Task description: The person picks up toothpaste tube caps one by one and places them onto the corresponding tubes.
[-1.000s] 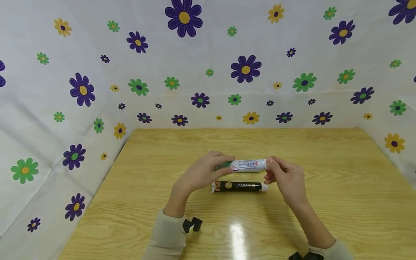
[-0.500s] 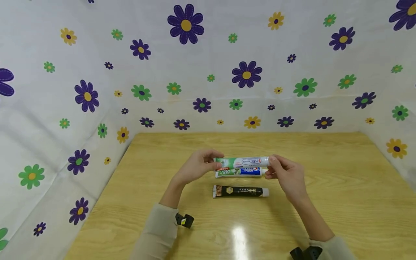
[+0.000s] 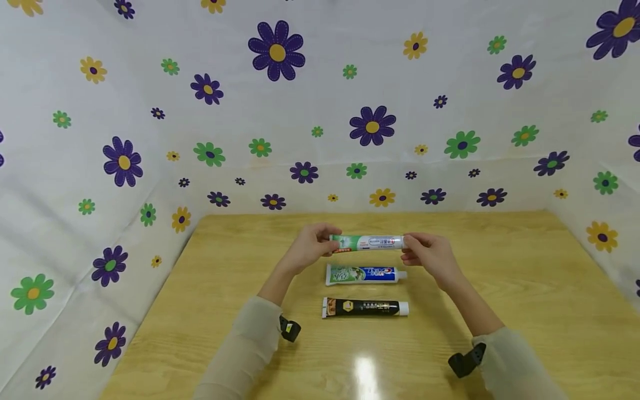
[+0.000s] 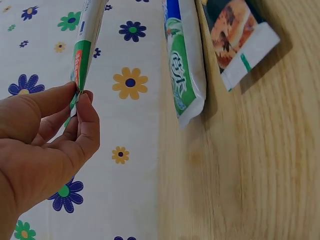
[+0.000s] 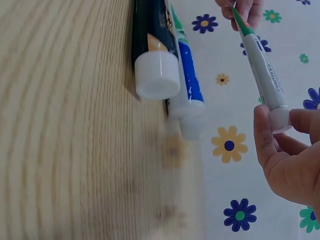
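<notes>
Both hands hold up a white and green toothpaste tube lengthwise, above the far part of the table. My left hand pinches its flat crimped end between thumb and fingers, as the left wrist view shows. At the other end, the white cap is pinched by my right hand. Nearer to me, a green and blue toothpaste tube lies flat with its cap to the right. Closest of the three is a black toothpaste tube, lying roughly parallel, white cap also to the right.
The wooden table carries the two lying tubes near its middle. A white cloth with printed flowers hangs behind it and along both sides. Each wrist wears a small black camera; the left wrist camera shows below the hand.
The held tube has moved away from me, uncovering the green and blue tube. My left fingers have shifted outward to the crimped end. The head view has tilted up slightly.
</notes>
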Demonstrator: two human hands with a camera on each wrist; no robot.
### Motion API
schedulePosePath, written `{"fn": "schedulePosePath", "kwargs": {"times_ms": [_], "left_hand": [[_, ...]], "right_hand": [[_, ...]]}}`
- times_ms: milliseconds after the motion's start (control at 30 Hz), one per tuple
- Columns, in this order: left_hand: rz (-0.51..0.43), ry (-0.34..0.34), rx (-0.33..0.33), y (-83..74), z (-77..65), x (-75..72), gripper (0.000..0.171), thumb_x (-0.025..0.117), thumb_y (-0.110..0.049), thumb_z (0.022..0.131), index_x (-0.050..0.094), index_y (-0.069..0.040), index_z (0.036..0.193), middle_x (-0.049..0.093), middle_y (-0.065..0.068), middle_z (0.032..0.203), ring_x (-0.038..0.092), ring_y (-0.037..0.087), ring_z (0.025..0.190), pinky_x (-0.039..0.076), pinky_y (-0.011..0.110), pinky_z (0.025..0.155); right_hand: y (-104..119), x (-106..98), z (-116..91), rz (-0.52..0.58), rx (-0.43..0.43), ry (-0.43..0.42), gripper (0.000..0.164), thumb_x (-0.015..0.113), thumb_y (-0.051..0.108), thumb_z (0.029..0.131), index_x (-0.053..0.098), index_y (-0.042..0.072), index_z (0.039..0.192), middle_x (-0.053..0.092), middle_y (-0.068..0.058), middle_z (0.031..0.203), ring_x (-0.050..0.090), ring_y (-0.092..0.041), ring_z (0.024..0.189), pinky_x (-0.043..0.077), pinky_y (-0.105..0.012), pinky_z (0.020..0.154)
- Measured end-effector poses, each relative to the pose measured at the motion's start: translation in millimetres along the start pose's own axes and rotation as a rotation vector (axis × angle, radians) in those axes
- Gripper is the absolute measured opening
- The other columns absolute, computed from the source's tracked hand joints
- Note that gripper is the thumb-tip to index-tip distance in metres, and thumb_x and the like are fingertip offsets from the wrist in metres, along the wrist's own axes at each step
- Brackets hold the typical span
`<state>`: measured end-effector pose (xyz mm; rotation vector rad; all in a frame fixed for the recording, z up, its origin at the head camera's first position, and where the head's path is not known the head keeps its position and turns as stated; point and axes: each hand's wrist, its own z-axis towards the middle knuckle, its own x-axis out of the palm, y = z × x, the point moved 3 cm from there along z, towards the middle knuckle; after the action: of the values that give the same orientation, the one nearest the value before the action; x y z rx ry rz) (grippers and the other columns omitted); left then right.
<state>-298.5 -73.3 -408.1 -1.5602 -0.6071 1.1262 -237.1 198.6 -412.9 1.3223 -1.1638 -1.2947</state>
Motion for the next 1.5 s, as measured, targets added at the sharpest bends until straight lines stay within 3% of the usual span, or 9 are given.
{"fn": "schedulePosePath", "kwargs": {"times_ms": [167,400,633,933,1100,1300,1500], "left_hand": [[0.010,-0.002,-0.025,8.7,7.8,-2.0,0.030,0.063,-0.001,0.095,0.061,0.006,0.125,0.062,0.020,0.097,0.062,0.044,0.092,0.052,0.055,0.088],[0.038,-0.005,-0.044,19.2,17.2,-3.6,0.032,0.063,0.002,0.095,0.061,0.007,0.126,0.063,0.013,0.092,0.064,0.038,0.089,0.055,0.050,0.084],[0.007,-0.005,-0.091,25.7,21.8,-3.6,0.031,0.062,0.003,0.095,0.061,0.006,0.126,0.063,0.014,0.094,0.063,0.043,0.096,0.055,0.048,0.086],[0.015,-0.004,-0.090,32.3,25.8,-4.4,0.030,0.062,0.004,0.095,0.062,0.006,0.125,0.061,0.014,0.091,0.065,0.036,0.089,0.056,0.044,0.083],[0.016,-0.010,-0.090,34.5,27.1,-4.1,0.030,0.061,0.005,0.094,0.062,0.007,0.124,0.061,0.015,0.093,0.064,0.037,0.088,0.056,0.044,0.082],[0.029,-0.005,-0.100,40.1,28.9,-4.7,0.034,0.063,0.007,0.091,0.062,0.006,0.125,0.062,0.018,0.108,0.064,0.028,0.089,0.056,0.039,0.080],[0.100,-0.009,-0.096,42.6,29.3,-6.7,0.041,0.070,0.008,0.085,0.064,0.005,0.125,0.063,0.018,0.122,0.062,0.030,0.106,0.055,0.036,0.085]], "right_hand": [[-6.4,1.0,13.4,-0.015,0.054,0.033,0.043,0.054,0.014,0.103,0.051,-0.017,0.133,0.068,-0.023,0.101,0.071,-0.015,0.079,0.058,-0.026,0.073],[-12.4,2.5,27.0,-0.063,0.097,0.041,0.045,0.053,0.018,0.104,0.050,-0.016,0.134,0.063,-0.034,0.111,0.069,-0.011,0.076,0.058,-0.027,0.073],[-16.6,4.0,32.6,-0.061,0.128,0.047,0.045,0.053,0.019,0.104,0.052,-0.015,0.133,0.062,-0.034,0.113,0.068,-0.010,0.075,0.058,-0.027,0.073],[-21.8,4.7,38.8,-0.085,0.171,0.051,0.043,0.052,0.019,0.104,0.054,-0.014,0.131,0.065,-0.027,0.107,0.067,-0.012,0.075,0.058,-0.028,0.072],[-24.9,6.9,42.2,-0.097,0.169,0.067,0.044,0.053,0.019,0.104,0.052,-0.014,0.132,0.065,-0.028,0.108,0.067,-0.014,0.076,0.058,-0.029,0.072],[-31.3,7.1,44.4,-0.151,0.139,0.117,0.049,0.059,0.015,0.099,0.047,-0.015,0.137,0.063,-0.030,0.112,0.068,-0.017,0.080,0.059,-0.032,0.074],[-36.0,8.7,46.2,-0.209,0.051,0.150,0.044,0.060,0.006,0.093,0.052,-0.018,0.129,0.065,-0.020,0.096,0.063,-0.017,0.072,0.057,-0.029,0.065]]}}
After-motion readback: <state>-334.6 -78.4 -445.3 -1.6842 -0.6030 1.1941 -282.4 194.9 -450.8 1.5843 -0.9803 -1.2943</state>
